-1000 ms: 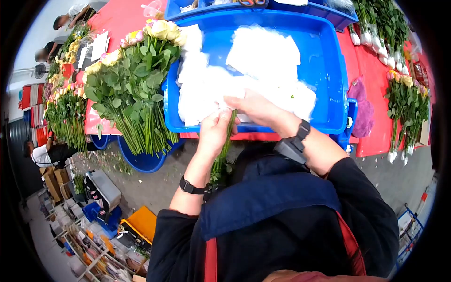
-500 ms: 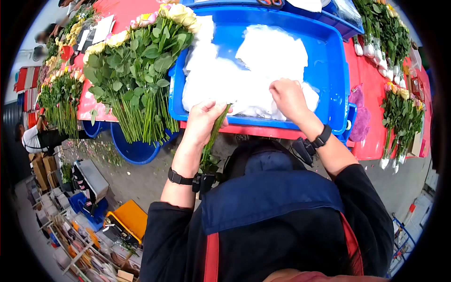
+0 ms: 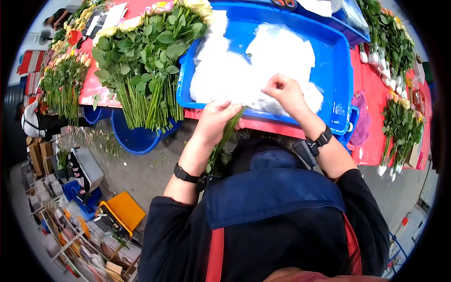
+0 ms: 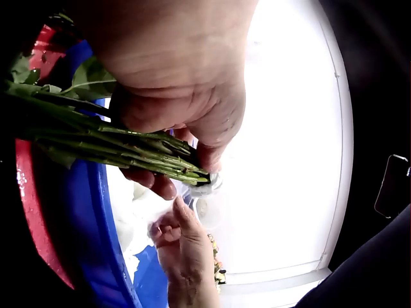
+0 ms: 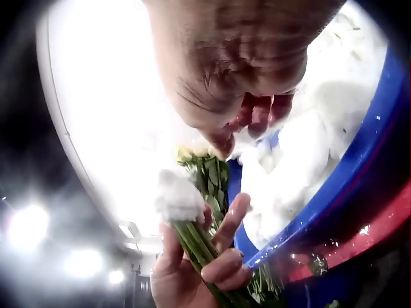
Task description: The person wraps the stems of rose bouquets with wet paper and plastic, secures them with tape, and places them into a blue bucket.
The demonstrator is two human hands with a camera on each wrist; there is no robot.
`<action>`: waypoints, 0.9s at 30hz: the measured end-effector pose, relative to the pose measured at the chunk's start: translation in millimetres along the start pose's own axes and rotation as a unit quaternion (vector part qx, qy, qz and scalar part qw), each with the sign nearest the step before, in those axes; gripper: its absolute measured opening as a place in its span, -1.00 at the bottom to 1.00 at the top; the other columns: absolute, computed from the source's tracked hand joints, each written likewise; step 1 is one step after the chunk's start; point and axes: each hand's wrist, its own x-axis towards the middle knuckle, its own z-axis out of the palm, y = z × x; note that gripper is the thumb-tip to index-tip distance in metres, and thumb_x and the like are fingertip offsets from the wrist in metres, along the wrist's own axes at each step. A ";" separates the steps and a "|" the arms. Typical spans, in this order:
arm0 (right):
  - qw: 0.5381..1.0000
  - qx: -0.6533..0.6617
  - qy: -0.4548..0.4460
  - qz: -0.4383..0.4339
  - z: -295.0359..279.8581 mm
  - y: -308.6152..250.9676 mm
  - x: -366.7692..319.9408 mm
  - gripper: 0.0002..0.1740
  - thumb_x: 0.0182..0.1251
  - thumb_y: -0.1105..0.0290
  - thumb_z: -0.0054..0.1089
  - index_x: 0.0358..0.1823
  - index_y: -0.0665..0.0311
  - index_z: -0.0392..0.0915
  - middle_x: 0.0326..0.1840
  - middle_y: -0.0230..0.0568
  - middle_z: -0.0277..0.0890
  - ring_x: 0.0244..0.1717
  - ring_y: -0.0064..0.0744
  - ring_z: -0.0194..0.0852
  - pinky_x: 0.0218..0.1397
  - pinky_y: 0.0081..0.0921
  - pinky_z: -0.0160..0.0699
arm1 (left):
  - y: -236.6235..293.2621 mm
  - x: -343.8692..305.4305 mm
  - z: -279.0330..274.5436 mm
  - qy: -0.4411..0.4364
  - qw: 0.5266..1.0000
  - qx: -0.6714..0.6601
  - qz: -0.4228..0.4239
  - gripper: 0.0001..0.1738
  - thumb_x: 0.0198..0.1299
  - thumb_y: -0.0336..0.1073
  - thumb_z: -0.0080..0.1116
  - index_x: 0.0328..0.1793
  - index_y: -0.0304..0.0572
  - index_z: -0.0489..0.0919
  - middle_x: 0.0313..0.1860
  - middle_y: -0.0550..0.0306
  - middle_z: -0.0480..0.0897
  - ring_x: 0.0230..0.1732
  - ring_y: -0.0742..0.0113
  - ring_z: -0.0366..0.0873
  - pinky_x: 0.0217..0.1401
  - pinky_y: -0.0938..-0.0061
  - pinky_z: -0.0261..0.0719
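Note:
My left hand grips a bunch of green flower stems, leaves trailing back toward my body. In the right wrist view, a wad of wet white cotton covers the cut ends of the stems. To the right, apart from the bunch, my right hand hovers over the tray with fingers loosely curled, thumb apart from them, and nothing visible between them. Below both hands, white cotton sheets lie in a blue tray that has some water in it.
Left of the tray, a large pile of roses overhangs the red table, above a blue tub. Right of the tray lie a purple cloth and rose bunches with white-wrapped ends. A blue divided box stands behind.
One second ago both hands met at the stem ends. My right hand then moved off to the right over the cotton and has since come slightly back toward the left hand, which keeps hold of the stems.

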 end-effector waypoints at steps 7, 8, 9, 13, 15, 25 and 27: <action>0.999 0.015 -0.048 0.019 26.5 -15.0 2.4 -0.90 0.13 0.49 0.33 -0.33 0.32 0.61 -0.46 -0.40 0.56 -0.42 -0.67 0.41 -0.32 -0.65 0.40 | 1.7 9.5 -15.6 0.095 0.995 0.032 0.016 -0.76 0.35 -0.21 0.16 -0.19 -0.29 0.56 -0.52 0.12 0.61 -0.54 0.42 0.55 -0.44 0.58 0.48; 0.997 0.065 -0.039 0.033 18.3 -13.6 7.0 -0.90 0.14 0.48 0.34 -0.35 0.30 0.60 -0.46 -0.40 0.56 -0.42 -0.67 0.42 -0.32 -0.65 0.40 | 4.6 6.9 -20.0 0.118 0.993 0.025 0.017 -0.75 0.34 -0.21 0.16 -0.19 -0.29 0.56 -0.53 0.11 0.61 -0.54 0.42 0.55 -0.44 0.59 0.48; 0.992 0.115 -0.030 0.047 10.0 -14.0 10.5 -0.89 0.15 0.46 0.36 -0.37 0.29 0.59 -0.47 -0.40 0.55 -0.43 -0.66 0.42 -0.33 -0.65 0.40 | 6.3 4.8 -26.5 0.132 0.991 0.022 0.025 -0.74 0.34 -0.18 0.17 -0.19 -0.28 0.58 -0.55 0.13 0.60 -0.55 0.43 0.55 -0.46 0.57 0.48; 0.982 0.182 0.000 0.051 -15.3 -31.9 14.2 -0.85 0.22 0.37 0.34 -0.26 0.27 0.59 -0.45 -0.41 0.56 -0.42 -0.61 0.48 -0.31 -0.63 0.44 | 8.1 -0.3 -56.7 0.202 0.976 0.069 0.033 -0.72 0.34 -0.15 0.16 -0.18 -0.26 0.59 -0.48 0.20 0.61 -0.54 0.44 0.57 -0.46 0.57 0.49; 0.985 0.169 0.019 0.033 -19.7 -48.8 11.2 -0.82 0.24 0.36 0.31 -0.22 0.31 0.63 -0.42 -0.37 0.59 -0.39 -0.60 0.50 -0.27 -0.63 0.46 | 6.7 -2.0 -64.5 0.225 0.972 0.063 0.035 -0.75 0.32 -0.22 0.18 -0.12 -0.29 0.61 -0.42 0.19 0.63 -0.52 0.45 0.58 -0.47 0.58 0.50; 0.982 -0.105 -0.108 -0.112 50.2 -52.4 -7.2 -0.91 0.11 0.54 0.31 -0.37 0.33 0.57 -0.48 -0.48 0.48 -0.40 -0.73 0.34 -0.33 -0.64 0.39 | 34.2 -44.9 -10.9 0.061 0.997 0.034 0.013 -0.78 0.26 -0.31 0.22 -0.16 -0.40 0.62 -0.47 0.11 0.63 -0.54 0.39 0.59 -0.48 0.57 0.52; 0.989 -0.038 -0.109 -0.094 64.3 -48.0 -9.6 -0.95 0.12 0.51 0.29 -0.37 0.30 0.61 -0.55 -0.35 0.50 -0.42 -0.63 0.41 -0.29 -0.58 0.45 | 22.9 -33.8 -16.3 0.052 0.998 0.037 0.030 -0.78 0.26 -0.30 0.22 -0.19 -0.38 0.62 -0.48 0.14 0.63 -0.56 0.43 0.57 -0.49 0.60 0.50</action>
